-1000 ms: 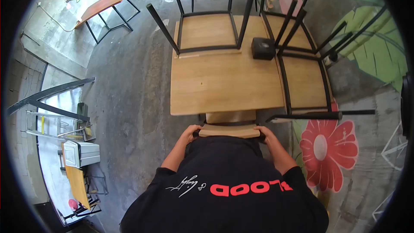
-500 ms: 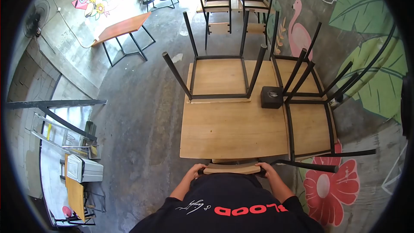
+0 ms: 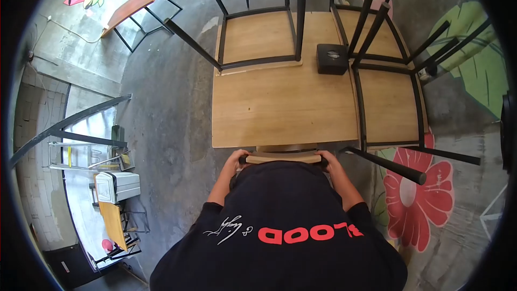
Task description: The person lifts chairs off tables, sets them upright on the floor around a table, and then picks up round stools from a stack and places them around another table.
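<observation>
My left hand point(image 3: 236, 159) is closed around the left end of a chair's wooden backrest point(image 3: 283, 158). The other end of that backrest is gripped by my right hand point(image 3: 330, 163). The chair stands close against my body, at the near edge of a wooden table point(image 3: 285, 113). A strip of its wooden seat point(image 3: 286, 148) shows just beyond the backrest; the legs are hidden. On the table, an upside-down chair point(image 3: 257, 37) rests at the far left, with a black box point(image 3: 332, 59) to its right.
Two more upturned chairs lie along the right side, one with a seat point(image 3: 389, 105) near me and its legs jutting out past my right hand. A painted wall point(image 3: 412, 194) borders the right. Leftward are concrete floor point(image 3: 167, 156), an orange-topped table point(image 3: 137, 4) and a white cooler box point(image 3: 119, 186).
My view has tilted further down, so the table and chairs sit higher in it. Both hands keep their hold on the chair's backrest.
</observation>
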A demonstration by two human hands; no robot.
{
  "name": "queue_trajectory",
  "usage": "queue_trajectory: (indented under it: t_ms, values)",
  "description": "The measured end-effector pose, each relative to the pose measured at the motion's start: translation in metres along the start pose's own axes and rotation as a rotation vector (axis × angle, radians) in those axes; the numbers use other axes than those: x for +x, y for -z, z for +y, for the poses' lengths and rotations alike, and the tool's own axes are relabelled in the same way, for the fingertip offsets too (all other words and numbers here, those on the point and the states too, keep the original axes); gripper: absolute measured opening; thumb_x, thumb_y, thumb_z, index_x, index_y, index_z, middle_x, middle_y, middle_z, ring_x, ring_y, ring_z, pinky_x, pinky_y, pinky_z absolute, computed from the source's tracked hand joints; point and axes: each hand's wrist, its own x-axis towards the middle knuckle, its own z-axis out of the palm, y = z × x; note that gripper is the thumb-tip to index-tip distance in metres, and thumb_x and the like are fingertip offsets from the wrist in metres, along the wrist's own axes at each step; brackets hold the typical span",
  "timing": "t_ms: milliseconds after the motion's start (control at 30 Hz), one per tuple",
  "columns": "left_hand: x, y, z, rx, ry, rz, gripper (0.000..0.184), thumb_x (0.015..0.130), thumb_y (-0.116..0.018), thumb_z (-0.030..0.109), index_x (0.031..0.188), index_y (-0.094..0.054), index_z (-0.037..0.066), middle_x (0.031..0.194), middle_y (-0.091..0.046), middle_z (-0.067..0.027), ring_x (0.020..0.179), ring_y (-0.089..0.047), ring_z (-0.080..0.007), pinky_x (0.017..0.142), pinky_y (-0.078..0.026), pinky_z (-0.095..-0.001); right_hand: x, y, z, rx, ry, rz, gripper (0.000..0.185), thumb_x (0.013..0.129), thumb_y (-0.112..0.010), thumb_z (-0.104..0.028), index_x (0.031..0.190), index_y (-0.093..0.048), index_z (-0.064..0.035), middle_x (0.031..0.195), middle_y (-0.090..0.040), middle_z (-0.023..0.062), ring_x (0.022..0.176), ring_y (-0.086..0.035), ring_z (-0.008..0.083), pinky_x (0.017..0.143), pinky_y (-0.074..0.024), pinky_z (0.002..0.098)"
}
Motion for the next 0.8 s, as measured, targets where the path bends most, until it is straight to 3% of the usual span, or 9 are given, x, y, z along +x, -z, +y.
queue_trajectory:
  t_ms: [67, 200, 333, 500, 600, 633, 733, 767, 800]
  values:
    - [-0.04, -0.029, 0.034, 0.03, 0.124, 0.02, 0.023, 0.079, -0.066, 0.013, 0.099, -0.059, 0.004, 0.092, -0.061, -0.0102, 0.091, -0.062, -0.0209, 0.073, -0.059, -0.0398, 0.007, 0.003, -0.002, 0.046, -0.03, -0.082, 0.036, 0.078, -0.068, -0.022, 0.108, -0.057, -0.0067, 0.104, -0.06, 0.0115, 0.094, -0.06, 0.0257, 0.072, -0.0538, 0.0406]
    - [-0.016, -0.022, 0.036, 0.096, 0.111, 0.045, 0.024, 0.08, -0.063, 0.011, 0.102, -0.056, 0.003, 0.098, -0.06, -0.0097, 0.09, -0.062, -0.022, 0.072, -0.059, -0.0385, -0.002, -0.003, -0.012, 0.076, -0.045, -0.04, 0.035, 0.079, -0.066, -0.022, 0.109, -0.056, -0.0068, 0.104, -0.06, 0.0116, 0.09, -0.061, 0.0273, 0.07, -0.0533, 0.0413]
    - [-0.002, -0.012, 0.025, 0.105, 0.13, 0.1, 0.028, 0.081, -0.063, 0.012, 0.106, -0.056, 0.004, 0.098, -0.061, -0.0085, 0.09, -0.062, -0.0214, 0.071, -0.06, -0.0387, -0.049, -0.025, -0.032, 0.009, -0.036, 0.034, 0.036, 0.085, -0.061, -0.023, 0.114, -0.054, -0.0018, 0.108, -0.058, 0.014, 0.097, -0.059, 0.0262, 0.075, -0.0546, 0.0413]
    - [-0.023, -0.043, 0.027, 0.134, 0.169, 0.156, 0.028, 0.085, -0.06, 0.016, 0.112, -0.058, 0.007, 0.098, -0.063, -0.0057, 0.082, -0.065, -0.0204, 0.066, -0.061, -0.037, -0.024, -0.008, -0.023, 0.074, -0.038, -0.073, 0.044, 0.086, -0.061, -0.023, 0.122, -0.05, -0.0005, 0.115, -0.055, 0.0154, 0.104, -0.057, 0.0285, 0.085, -0.0556, 0.0429]
    - [-0.028, -0.051, 0.025, -0.017, 0.173, 0.128, 0.025, 0.09, -0.054, 0.022, 0.109, -0.059, 0.006, 0.096, -0.066, -0.0102, 0.078, -0.067, -0.0206, 0.063, -0.061, -0.0368, -0.009, -0.004, -0.021, -0.02, -0.086, -0.049, 0.043, 0.086, -0.061, -0.023, 0.123, -0.051, -0.0039, 0.117, -0.056, 0.0129, 0.104, -0.057, 0.0273, 0.084, -0.0556, 0.0426]
    - [-0.028, -0.052, 0.025, 0.004, 0.195, 0.129, 0.027, 0.092, -0.051, 0.025, 0.11, -0.059, 0.007, 0.097, -0.066, -0.0092, 0.079, -0.067, -0.0204, 0.063, -0.061, -0.0368, -0.024, -0.007, -0.027, -0.173, -0.074, 0.011, 0.044, 0.09, -0.056, -0.031, 0.126, -0.051, -0.0073, 0.118, -0.056, 0.011, 0.106, -0.057, 0.0263, 0.084, -0.0552, 0.0416]
    - [-0.049, -0.071, 0.029, -0.075, 0.146, 0.163, 0.032, 0.092, -0.051, 0.032, 0.112, -0.059, 0.008, 0.101, -0.066, -0.0079, 0.092, -0.065, -0.0214, 0.074, -0.058, -0.0383, -0.039, -0.005, -0.03, -0.06, 0.009, -0.087, 0.048, 0.093, -0.05, -0.042, 0.127, -0.051, -0.0079, 0.12, -0.057, 0.01, 0.11, -0.056, 0.0245, 0.082, -0.0548, 0.0398]
    - [-0.051, -0.072, 0.025, -0.132, 0.145, 0.169, 0.033, 0.092, -0.051, 0.032, 0.114, -0.058, 0.008, 0.104, -0.065, -0.0092, 0.094, -0.065, -0.0225, 0.075, -0.058, -0.0387, -0.041, 0.0, -0.023, 0.011, 0.094, -0.089, 0.054, 0.09, -0.05, -0.052, 0.124, -0.055, -0.0104, 0.114, -0.061, 0.0111, 0.101, -0.061, 0.025, 0.078, -0.0552, 0.0385]
    - [-0.053, -0.07, 0.021, -0.186, 0.145, 0.176, 0.035, 0.093, -0.051, 0.033, 0.116, -0.058, 0.008, 0.106, -0.065, -0.0104, 0.095, -0.064, -0.0236, 0.076, -0.058, -0.0391, -0.035, 0.011, -0.017, -0.042, 0.074, -0.064, 0.053, 0.091, -0.05, -0.051, 0.124, -0.055, -0.0099, 0.111, -0.062, 0.0116, 0.097, -0.063, 0.0244, 0.076, -0.0554, 0.038]
